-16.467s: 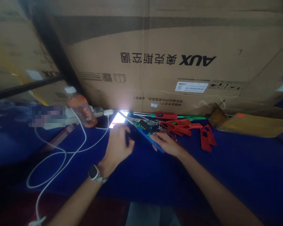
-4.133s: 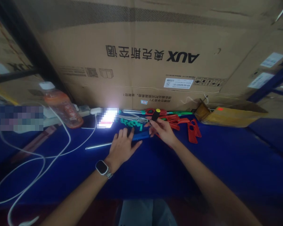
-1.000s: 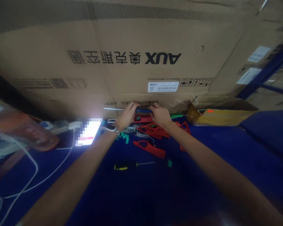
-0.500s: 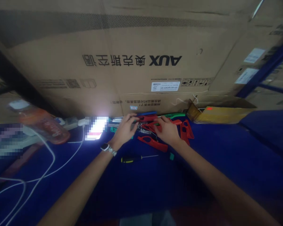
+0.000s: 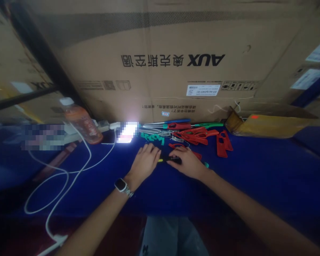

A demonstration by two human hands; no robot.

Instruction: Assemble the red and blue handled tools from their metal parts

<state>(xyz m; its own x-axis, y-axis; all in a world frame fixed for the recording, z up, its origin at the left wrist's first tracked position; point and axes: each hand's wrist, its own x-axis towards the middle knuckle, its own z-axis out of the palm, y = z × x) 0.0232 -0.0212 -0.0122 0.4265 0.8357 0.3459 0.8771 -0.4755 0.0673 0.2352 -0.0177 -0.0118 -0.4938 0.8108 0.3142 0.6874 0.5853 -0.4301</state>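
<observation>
A screwdriver [image 5: 164, 160] with a black and yellow handle lies sideways between my hands, low over the blue tabletop. My right hand [image 5: 188, 161] has its thumb and fingers closed around the black part, hiding the shaft. At the handle's yellow end is my left hand [image 5: 146, 161], palm down with fingers stretched out and the thumb side close against it. Just beyond my right hand lies a red plastic handle piece [image 5: 197, 155], partly covered. More red handle pieces [image 5: 194, 136] are heaped behind, beside small green pieces [image 5: 153, 138] and thin metal rods [image 5: 154, 131].
Blue-handled [image 5: 178, 121] and green-handled [image 5: 212, 124] tools lie along a large cardboard box [image 5: 160, 39] at the back. To the left are a drink bottle [image 5: 84, 122], a bright phone [image 5: 128, 132] and white cables [image 5: 77, 169]. An open yellow carton [image 5: 277, 126] stands right.
Both hands have drawn back from the pile toward me, to the screwdriver, and my right hand has closed on it. The camera view has shifted, uncovering the pile.
</observation>
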